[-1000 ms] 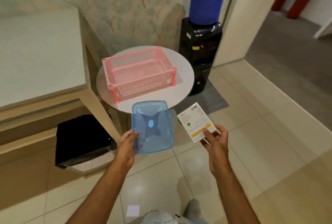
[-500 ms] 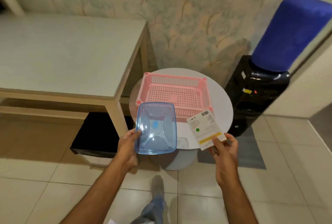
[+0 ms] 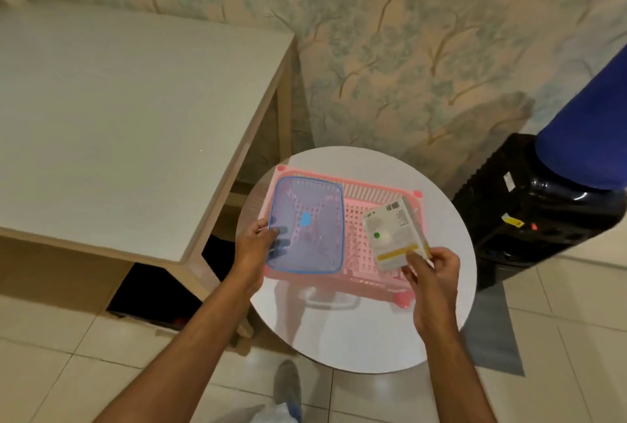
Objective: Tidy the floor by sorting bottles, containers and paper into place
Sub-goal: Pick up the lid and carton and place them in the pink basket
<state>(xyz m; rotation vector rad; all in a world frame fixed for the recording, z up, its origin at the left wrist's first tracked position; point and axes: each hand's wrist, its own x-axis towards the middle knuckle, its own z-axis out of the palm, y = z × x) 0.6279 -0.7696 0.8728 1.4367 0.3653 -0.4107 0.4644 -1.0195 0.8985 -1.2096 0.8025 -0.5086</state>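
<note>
Closed in on round table (image 3: 356, 331) since half-second ago. Left hand (image 3: 252, 246) pinching blue container (image 3: 305, 224), right hand (image 3: 432, 270) pinching small carton (image 3: 393, 236); both now over pink basket (image 3: 359, 249), no longer short of it. Likely drop-in next.

Big pale wooden desk (image 3: 112, 110) takes up the left side, with a black bin (image 3: 159, 297) tucked underneath it. On the right there's a black water dispenser (image 3: 529, 205) with a blue bottle (image 3: 590, 130) on top, a grey mat (image 3: 488, 337) at its foot. Leafy wallpaper (image 3: 390, 49) behind, tiled floor (image 3: 51, 371) below.
</note>
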